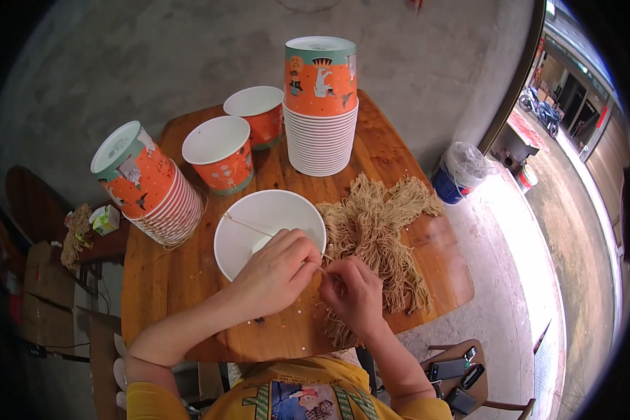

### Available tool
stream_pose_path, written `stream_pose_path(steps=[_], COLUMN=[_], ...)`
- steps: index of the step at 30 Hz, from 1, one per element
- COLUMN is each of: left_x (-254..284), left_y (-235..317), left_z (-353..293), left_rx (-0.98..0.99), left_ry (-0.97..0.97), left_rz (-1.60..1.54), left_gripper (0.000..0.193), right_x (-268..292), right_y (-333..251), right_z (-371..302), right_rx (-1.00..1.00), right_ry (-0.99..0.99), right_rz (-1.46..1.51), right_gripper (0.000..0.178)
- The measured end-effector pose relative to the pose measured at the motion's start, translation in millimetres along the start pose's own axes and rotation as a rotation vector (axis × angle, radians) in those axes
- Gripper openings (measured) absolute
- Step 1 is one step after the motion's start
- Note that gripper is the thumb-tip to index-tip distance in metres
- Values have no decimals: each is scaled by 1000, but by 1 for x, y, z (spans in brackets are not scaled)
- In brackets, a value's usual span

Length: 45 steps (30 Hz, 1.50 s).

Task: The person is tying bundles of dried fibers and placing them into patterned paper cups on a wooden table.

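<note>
A white paper bucket lies with its wide mouth toward me in the middle of the wooden table. A thin tan string runs across its mouth from the left rim to my hands. My left hand is closed in a pinch on the string, over the bucket's lower right rim. Just to its right, my right hand is closed with curled fingers on the same string. Beside my right hand spreads a heap of tan strings, some hanging toward the near edge.
Behind the bucket stand two open orange buckets. A tall upside-down stack of buckets rises at the back. Another stack leans at the left. A blue pail and a chair with phones are off the table's right.
</note>
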State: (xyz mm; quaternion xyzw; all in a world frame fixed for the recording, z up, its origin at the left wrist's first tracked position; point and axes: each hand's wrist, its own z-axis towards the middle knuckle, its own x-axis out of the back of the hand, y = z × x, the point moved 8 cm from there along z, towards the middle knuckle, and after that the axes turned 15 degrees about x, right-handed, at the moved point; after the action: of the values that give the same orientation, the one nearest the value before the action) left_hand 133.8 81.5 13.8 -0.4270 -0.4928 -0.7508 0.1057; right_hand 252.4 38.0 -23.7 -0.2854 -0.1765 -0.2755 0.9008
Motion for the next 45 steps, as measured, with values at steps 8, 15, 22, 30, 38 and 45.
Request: stream_pose_path(steps=[8, 15, 22, 30, 38, 45], left_x=[0, 2, 2, 0, -1, -2], left_y=[4, 5, 3, -1, 3, 4], left_z=[-1, -2, -1, 1, 1, -1], left_rx=[-57, -76, -85, -33, -40, -55], left_ry=[-12, 41, 81, 30, 10, 13], left_rz=[-29, 35, 4, 11, 41, 67], left_gripper=[12, 11, 8, 9, 8, 8], right_x=[-3, -19, -13, -2, -5, -9], right_y=[8, 22, 20, -5, 1, 5], right_z=[-9, -25, -24, -7, -9, -15], right_rx=[-213, -569, -322, 47, 2, -88], right_ry=[39, 172, 80, 33, 93, 127], right_rz=[214, 752, 531, -10, -17, 148], right_gripper=[12, 8, 11, 24, 22, 18])
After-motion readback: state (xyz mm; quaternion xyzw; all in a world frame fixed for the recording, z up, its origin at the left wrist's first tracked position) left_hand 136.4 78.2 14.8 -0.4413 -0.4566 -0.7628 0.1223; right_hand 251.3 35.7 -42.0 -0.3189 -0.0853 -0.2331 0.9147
